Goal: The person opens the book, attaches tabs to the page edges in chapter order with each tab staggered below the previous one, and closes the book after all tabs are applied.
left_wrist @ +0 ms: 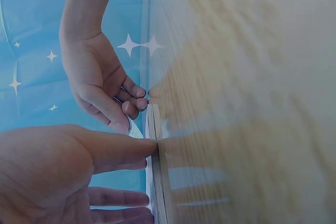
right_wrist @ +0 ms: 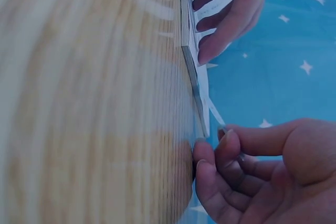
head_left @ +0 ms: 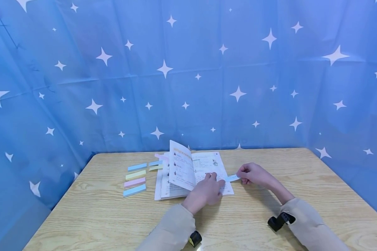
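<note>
An open book (head_left: 207, 164) with printed pages lies on the wooden table, one page (head_left: 181, 167) standing partly raised at its middle. My left hand (head_left: 208, 190) presses on the right-hand page near its lower edge, its fingers spread. In the left wrist view its thumb (left_wrist: 126, 148) reaches the book's edge. At the book's right side my right hand (head_left: 256, 174) pinches a light blue sticky note (head_left: 232, 178) between thumb and forefinger. The strip's other end overlaps the page edge; it shows as a thin strip (right_wrist: 215, 113) in the right wrist view.
Left of the book lie a blue pad (head_left: 137, 167), a yellow pad (head_left: 135, 175), a pink pad (head_left: 134, 182) and another blue pad (head_left: 134, 190). Pink, blue (head_left: 155, 163) and yellow (head_left: 156, 167) tabs stick out from the book's left side. A starry blue curtain (head_left: 188, 87) hangs behind the table.
</note>
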### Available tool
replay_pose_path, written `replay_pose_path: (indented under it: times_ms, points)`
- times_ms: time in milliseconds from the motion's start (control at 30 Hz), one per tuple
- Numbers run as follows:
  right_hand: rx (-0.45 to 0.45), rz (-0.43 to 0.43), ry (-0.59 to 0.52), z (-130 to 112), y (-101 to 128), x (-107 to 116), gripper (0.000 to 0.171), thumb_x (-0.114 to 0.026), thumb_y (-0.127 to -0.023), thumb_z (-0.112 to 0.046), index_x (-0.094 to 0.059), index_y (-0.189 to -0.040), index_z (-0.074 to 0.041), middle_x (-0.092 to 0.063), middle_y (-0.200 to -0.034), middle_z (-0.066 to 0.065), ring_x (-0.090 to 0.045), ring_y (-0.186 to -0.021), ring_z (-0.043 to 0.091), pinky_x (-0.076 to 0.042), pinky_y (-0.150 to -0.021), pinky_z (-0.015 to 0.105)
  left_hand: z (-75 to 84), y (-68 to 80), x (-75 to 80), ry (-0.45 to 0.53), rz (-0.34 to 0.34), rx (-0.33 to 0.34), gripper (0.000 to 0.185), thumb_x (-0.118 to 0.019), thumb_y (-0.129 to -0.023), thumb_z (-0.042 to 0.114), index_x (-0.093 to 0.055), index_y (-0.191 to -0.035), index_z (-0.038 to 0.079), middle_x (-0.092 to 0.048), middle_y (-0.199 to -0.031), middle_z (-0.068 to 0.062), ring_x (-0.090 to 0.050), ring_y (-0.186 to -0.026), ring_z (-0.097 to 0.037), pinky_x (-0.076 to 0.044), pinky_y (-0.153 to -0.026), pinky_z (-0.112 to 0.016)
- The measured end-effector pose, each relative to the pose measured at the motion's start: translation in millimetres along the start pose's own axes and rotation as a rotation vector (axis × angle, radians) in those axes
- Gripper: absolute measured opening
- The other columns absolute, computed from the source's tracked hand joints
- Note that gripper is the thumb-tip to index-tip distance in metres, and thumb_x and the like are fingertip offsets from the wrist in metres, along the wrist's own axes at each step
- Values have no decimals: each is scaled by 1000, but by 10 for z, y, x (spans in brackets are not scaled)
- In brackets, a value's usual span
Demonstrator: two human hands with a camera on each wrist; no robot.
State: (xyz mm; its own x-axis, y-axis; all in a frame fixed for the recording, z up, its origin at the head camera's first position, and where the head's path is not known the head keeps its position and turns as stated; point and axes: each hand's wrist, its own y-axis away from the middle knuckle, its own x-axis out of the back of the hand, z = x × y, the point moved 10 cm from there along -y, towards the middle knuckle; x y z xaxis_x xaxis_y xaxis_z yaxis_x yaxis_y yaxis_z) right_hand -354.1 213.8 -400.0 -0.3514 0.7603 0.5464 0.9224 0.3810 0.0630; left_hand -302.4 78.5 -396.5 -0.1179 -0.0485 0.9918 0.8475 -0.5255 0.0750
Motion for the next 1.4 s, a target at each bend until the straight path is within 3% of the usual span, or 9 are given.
replay_pose_path:
  times_ms: [500,1000,1400]
  points:
    - [-8,-11,20,21,-4,-9,18,-57,-102,-7,-62,-98,9,-60,-74,10,-53,-66,19,-44,-55,28,30,27,-21,-42,-36,-5,48,-55,-104,28,-49,-151,33,-43,-149,-11,-44,-131,-24,-50,-94,-33]
    - [-21,-19,33,24,7,-10,19,-56,-103,-9,-63,-100,9,-61,-76,10,-53,-67,20,-45,-56,30,21,18,-52,-30,-58,0,55,-54,-104,29,-39,-157,32,-40,-152,-9,-41,-134,-23,-49,-96,-34]
    - [-21,-28,21,30,7,-16,20,-54,-104,-9,-62,-101,9,-60,-75,10,-53,-66,20,-44,-56,30,37,25,-53,-62,-55,-13,52,-52,-105,31,-41,-156,32,-40,-151,-9,-43,-129,-22,-49,-94,-32]
